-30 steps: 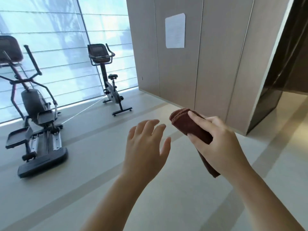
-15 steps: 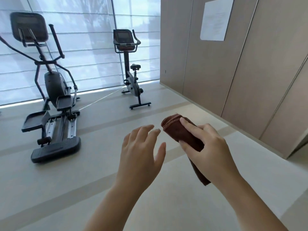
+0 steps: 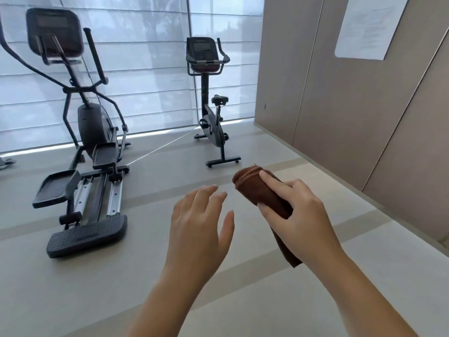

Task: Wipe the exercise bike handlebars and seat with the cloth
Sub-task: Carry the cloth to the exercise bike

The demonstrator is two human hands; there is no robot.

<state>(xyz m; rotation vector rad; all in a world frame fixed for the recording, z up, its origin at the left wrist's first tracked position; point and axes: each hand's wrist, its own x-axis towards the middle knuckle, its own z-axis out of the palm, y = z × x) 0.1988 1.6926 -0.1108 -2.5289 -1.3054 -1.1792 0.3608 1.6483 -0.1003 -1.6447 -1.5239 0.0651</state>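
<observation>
- Your right hand (image 3: 301, 215) grips the folded brown cloth (image 3: 257, 190): the forefinger lies along its top, the thumb presses from the side, and the other fingers (image 3: 269, 182) curl under it where you cannot see them.
- The lower end of the cloth hangs out below your right palm; the middle is hidden behind the hand.
- Your left hand (image 3: 199, 229) is held up just beside the cloth, not touching it, with its fingers spread loosely and holding nothing.
- The exercise bike (image 3: 211, 122) stands well ahead of your hands by the blind-covered window (image 3: 145, 69), with its handlebars (image 3: 207, 60) and console at the top and its seat (image 3: 220, 99) lower, on the side toward the panelled wall (image 3: 340, 93).
- An elliptical trainer (image 3: 85, 142) stands to the left of the bike, its far-left arm cut off by the frame edge.
- A sheet of paper (image 3: 369, 25) on the wall is cut off at the top, and its print is too blurred to read.
- Compared with half a second ago, the bike and trainer look larger and nearer, the paper sits farther right, and your hands keep the same pose.
</observation>
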